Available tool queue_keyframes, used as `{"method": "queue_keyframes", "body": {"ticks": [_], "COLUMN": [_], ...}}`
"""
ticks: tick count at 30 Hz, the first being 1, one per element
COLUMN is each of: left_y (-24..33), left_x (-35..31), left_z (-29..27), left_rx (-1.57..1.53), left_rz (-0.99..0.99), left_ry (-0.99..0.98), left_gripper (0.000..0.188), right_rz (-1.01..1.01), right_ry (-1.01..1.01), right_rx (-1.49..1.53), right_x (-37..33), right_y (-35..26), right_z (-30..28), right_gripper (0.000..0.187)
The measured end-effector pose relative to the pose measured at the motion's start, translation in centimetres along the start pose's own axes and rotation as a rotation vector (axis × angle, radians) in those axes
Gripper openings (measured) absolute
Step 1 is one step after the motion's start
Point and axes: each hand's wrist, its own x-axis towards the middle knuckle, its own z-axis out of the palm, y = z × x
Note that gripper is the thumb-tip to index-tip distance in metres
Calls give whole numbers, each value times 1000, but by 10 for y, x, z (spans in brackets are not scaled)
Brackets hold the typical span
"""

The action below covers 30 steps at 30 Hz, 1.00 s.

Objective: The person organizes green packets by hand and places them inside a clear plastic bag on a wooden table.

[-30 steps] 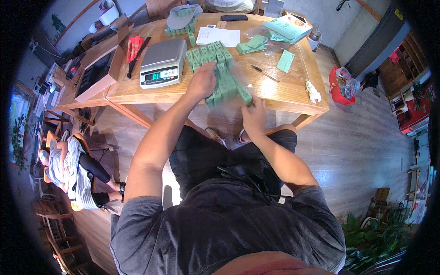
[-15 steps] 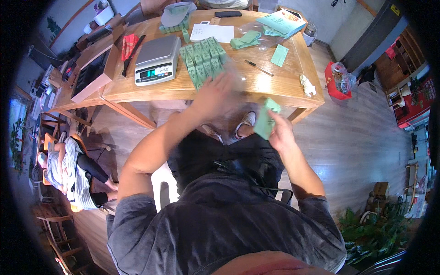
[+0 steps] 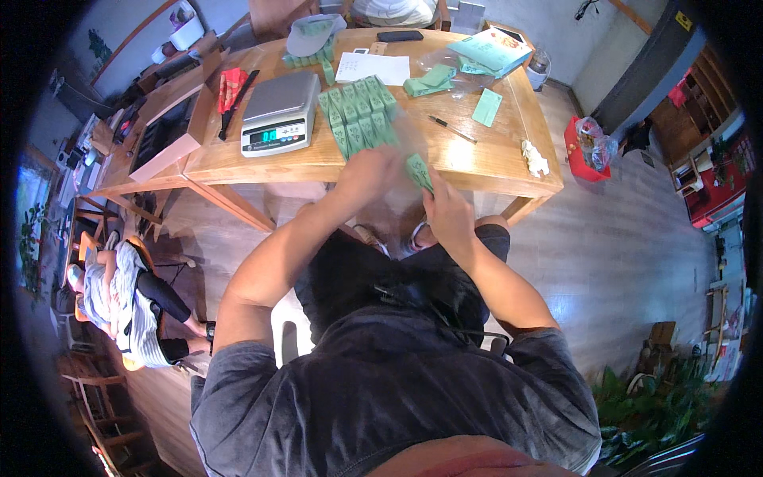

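The right hand (image 3: 451, 213) shifts forward and left from its position in front of the table (image 3: 509, 155), bringing a green paper packet (image 3: 418, 170) to the table's near edge; the left hand (image 3: 369, 171) is now just beside it, at the near end of the stack of green packets (image 3: 358, 111); this appears to place the held packet within reach of both hands. The right grip is closed on the lower end of the packet, between thumb and fingers; the left grip cannot be determined, as its fingertips are blurred and turned away. The digital scale (image 3: 278, 111) remains in place to the left of the stack. The left hand covers the stack's nearest part; a hazy translucent patch right of the stack may be plastic film or motion blur; the packet's underside is not visible.
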Motion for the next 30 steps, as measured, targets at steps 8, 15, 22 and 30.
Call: {"method": "queue_keyframes", "body": {"ticks": [8, 15, 22, 30], "left_y": [2, 1, 15, 12], "left_x": [-9, -12, -13, -12], "left_z": [7, 8, 1, 11], "left_rx": [22, -10, 18, 45], "left_rz": [68, 22, -1, 34], "left_ry": [111, 125, 91, 167], "left_gripper": [24, 26, 28, 32], "right_rz": [99, 284, 260, 460], "right_ry": [-48, -6, -163, -90], "right_rx": [-119, 484, 327, 538], "right_x": [23, 27, 26, 38], "right_y": [3, -14, -10, 5], "right_z": [19, 25, 6, 70], "right_gripper": [45, 43, 37, 47]}}
